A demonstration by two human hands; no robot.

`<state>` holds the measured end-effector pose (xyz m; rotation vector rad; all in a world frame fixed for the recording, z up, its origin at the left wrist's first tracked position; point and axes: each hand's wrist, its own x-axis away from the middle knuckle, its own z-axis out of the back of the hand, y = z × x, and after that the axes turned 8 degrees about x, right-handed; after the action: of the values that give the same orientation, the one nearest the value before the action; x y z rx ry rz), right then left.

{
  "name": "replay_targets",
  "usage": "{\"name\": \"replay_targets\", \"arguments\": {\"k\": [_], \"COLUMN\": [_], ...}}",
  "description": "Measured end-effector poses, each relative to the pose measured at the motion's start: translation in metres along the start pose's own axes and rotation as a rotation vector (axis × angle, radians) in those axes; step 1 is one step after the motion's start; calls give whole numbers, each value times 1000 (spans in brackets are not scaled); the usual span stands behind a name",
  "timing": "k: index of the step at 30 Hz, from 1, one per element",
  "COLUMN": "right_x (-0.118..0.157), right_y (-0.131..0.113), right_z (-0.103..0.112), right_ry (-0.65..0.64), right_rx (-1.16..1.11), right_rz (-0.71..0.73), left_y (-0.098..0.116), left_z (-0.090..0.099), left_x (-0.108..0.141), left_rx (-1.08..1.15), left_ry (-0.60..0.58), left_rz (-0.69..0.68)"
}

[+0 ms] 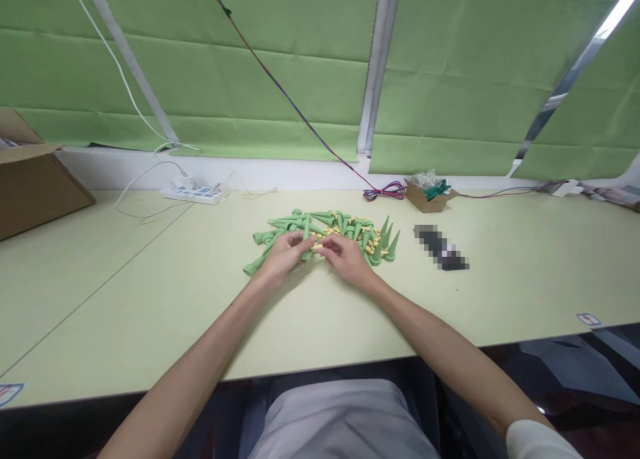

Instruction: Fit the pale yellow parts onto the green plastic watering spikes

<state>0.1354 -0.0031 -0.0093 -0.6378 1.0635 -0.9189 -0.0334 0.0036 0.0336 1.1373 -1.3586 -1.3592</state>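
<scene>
Well — green spike [307, 228] in left hand [286, 253]; clear plastic [425, 179] in small carton [429, 203].

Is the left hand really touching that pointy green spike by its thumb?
Touching: the head view shows the left hand gripping the green spike, thumb across its front.

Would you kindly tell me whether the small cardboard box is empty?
Not empty: the box has clear plastic and green material in it.

Fingers [332, 245] partly hide the yellow piece [317, 246]; the cardboard box [40, 189] is cropped.
</scene>
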Motion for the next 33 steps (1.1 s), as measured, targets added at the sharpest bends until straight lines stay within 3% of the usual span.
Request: {"name": "replay_targets", "arguments": {"k": [22, 33], "right_x": [1, 2], "right_y": [-9, -5], "right_z": [3, -1], "right_ry": [21, -41], "right_rx": [221, 64], "right_rz": [20, -137], "left_y": [0, 5], "left_z": [-1, -5], "left_x": [2, 7], "left_rx": [-39, -70], "left_ry": [-27, -64], "left_rz": [-50, -64]}}
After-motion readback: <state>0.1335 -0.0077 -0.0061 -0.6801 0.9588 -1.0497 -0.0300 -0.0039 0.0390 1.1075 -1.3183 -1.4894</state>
